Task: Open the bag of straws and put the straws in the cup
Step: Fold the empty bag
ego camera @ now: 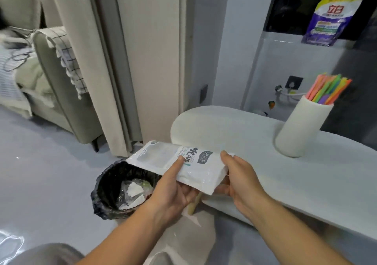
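Note:
Both hands hold a flat white straw bag (163, 158) with dark printed lettering, level, just off the left end of the white table (234, 126). My left hand (173, 187) grips it from below with the thumb on top. My right hand (240, 179) pinches its right end. The bag looks flat, with no straws showing in it. A tall white cup (299, 130) stands on the table to the right, filled with several colourful straws (328, 90) that stick out of its top.
A bin with a black liner (110, 183), holding scraps of plastic and paper, stands on the floor right below the bag. A purple and yellow refill pouch (334, 18) sits on a ledge at the back right. A sofa (51, 93) and a curtain (89, 60) fill the left.

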### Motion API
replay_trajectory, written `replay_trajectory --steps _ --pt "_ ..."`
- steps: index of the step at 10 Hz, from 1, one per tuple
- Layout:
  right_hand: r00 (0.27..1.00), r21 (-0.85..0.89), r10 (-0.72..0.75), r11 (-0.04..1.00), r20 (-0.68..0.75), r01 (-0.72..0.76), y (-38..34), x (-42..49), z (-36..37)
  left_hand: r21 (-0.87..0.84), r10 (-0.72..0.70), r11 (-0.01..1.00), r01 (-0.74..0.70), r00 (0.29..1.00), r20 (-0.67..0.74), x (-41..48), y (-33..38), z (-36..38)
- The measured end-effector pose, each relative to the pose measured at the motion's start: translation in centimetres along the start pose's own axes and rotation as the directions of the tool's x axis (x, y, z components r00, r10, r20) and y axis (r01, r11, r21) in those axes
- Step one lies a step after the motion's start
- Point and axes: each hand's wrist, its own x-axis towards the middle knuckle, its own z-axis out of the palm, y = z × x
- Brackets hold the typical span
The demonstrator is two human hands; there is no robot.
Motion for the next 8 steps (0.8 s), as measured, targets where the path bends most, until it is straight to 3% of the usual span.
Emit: replay_trajectory --steps 1,3,6,8 --pt "0.992 -0.045 0.111 0.993 0.054 -0.109 2.7 0.4 3.0 -0.064 -0.020 0.998 0.011 0.992 -0.128 -0.4 0.1 -3.7" --pt "0.973 -0.108 0.212 0.973 0.090 -0.203 6.9 2.2 7.5 0.013 -0.078 0.996 0.084 0.965 -0.249 0.3 0.1 -9.2" --pt "0.952 -0.330 0.301 0.906 0.059 -0.266 10.3 5.2 10.3 0.042 -0.228 0.969 0.242 0.950 -0.213 2.3 -0.4 -12.7" --pt "0.947 -0.435 0.315 0.862 0.059 -0.260 10.8 5.1 8.2 0.042 -0.269 0.960 0.278 0.950 -0.156 2.4 -1.0 -11.6"
